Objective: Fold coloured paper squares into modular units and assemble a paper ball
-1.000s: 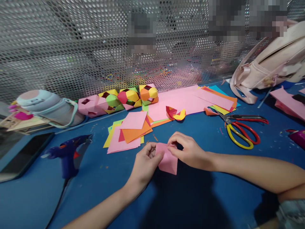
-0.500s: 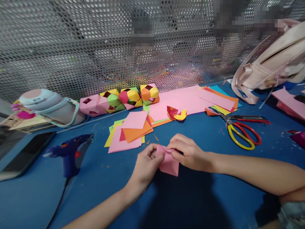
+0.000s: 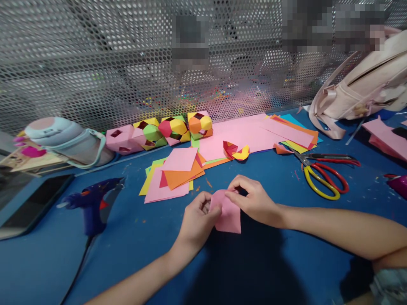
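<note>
The pink paper point(image 3: 231, 218) is a small, plain, four-sided piece with a nearly straight lower edge and a bowed top, held over the blue table point(image 3: 133, 254). Relative to its middle, the left hand point(image 3: 197, 218) pinches it at 9 o'clock, the right hand point(image 3: 254, 200) pinches its top at 1 o'clock, and the paper stack point(image 3: 167, 182) lies at 10 o'clock.

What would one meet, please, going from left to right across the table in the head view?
Dark flat device, blue glue gun, left hand, held pink paper, right hand, scissors, purple object.
</note>
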{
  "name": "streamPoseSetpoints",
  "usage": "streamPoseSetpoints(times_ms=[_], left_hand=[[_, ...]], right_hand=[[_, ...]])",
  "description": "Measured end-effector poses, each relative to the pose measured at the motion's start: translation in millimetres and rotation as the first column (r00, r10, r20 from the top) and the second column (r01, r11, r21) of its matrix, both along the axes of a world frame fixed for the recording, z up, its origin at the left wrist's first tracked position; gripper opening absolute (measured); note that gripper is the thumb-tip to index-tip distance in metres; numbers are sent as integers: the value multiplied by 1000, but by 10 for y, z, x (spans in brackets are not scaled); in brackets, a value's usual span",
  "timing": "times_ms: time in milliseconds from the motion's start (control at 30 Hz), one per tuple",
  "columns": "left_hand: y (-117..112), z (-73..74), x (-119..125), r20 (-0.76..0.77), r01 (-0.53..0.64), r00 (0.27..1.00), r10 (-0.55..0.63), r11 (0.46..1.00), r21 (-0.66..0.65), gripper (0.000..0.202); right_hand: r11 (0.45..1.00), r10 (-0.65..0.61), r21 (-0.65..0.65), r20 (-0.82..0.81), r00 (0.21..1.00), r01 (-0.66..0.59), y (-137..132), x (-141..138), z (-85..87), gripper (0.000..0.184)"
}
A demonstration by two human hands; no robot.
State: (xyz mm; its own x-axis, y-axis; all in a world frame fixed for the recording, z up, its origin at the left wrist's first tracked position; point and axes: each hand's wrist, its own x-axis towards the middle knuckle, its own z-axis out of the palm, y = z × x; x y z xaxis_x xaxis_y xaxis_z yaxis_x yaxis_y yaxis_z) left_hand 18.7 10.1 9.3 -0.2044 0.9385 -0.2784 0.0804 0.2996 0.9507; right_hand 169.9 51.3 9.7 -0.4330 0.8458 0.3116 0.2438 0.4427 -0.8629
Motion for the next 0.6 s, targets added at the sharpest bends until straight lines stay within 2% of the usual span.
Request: streamPoseSetpoints(times_ms=[100, 300, 400, 500, 533, 600], left_hand=[[-7, -10, 3, 5, -14, 1000, 14, 1000, 11, 19], [-20, -31, 0, 8, -24, 1000, 24, 999, 49, 12], [-20, -33, -2, 16, -46, 999, 46, 998, 47, 11], [-19, -37, -6, 13, -43, 999, 43, 998, 47, 11], [-19, -39, -8, 7, -36, 999, 36, 998, 50, 12], [-20, -48, -12, -14, -22, 1000, 23, 998, 56, 15]], right_hand=[[995, 35, 91, -5, 999, -35, -7, 5, -28, 8], [959, 149, 242, 7, 989, -146, -24, 12, -88, 15], [941, 220, 263, 4, 975, -214, -41, 29, -47, 15], [951, 272, 168, -45, 961, -261, -57, 47, 17, 9], [964, 254, 97, -76, 964, -246, -57, 48, 33, 10], [983, 139, -98, -143, 980, -154, -42, 40, 49, 16]])
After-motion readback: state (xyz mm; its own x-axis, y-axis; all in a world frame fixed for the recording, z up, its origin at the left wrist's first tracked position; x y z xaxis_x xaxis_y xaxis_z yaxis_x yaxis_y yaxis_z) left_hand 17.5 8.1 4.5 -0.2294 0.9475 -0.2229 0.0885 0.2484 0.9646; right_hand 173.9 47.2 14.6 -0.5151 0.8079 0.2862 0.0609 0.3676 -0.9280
